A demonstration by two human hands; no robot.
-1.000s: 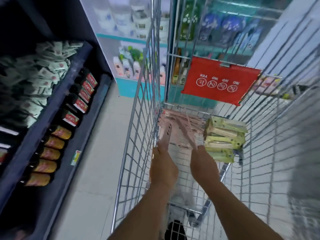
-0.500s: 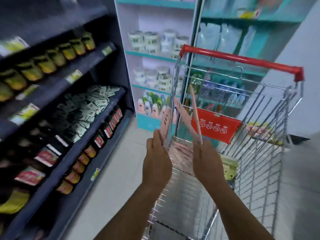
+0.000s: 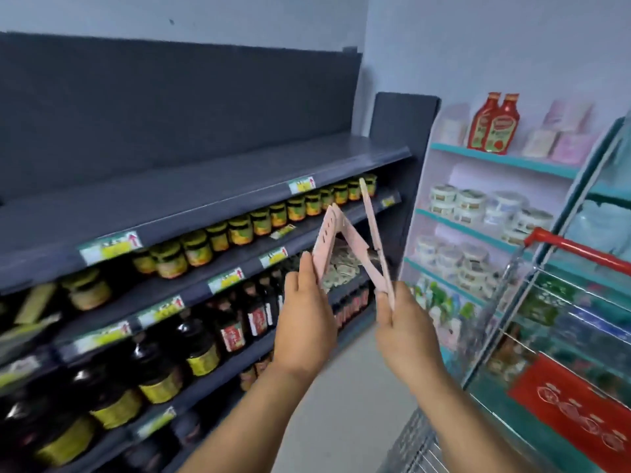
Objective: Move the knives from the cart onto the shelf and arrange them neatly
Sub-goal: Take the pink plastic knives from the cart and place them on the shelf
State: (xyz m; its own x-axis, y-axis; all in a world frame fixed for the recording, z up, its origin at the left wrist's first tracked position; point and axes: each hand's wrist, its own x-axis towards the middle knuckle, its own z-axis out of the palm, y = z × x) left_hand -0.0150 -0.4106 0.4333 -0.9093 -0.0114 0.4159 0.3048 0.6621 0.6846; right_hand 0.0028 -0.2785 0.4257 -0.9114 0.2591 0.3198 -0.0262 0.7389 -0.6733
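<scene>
Head view: a person's left hand (image 3: 305,312) and right hand (image 3: 403,332) each grip pale pink packaged knives (image 3: 345,247), raised in front of the dark shelving, beside the cart (image 3: 577,254). The bare top shelf (image 3: 205,186) looks the likely destination. Done well, the packs would be laid flat, squared to the front edge, one hand at a time. Shelf tags (image 3: 302,184) carry red arrows; their text, and the jar and bottle labels, are too blurred to read.

Pale pink knives (image 3: 345,247); dark grey shelf (image 3: 205,186) at left; red cart (image 3: 580,249) handle; red ketchup bottles (image 3: 493,122) upper right.
</scene>
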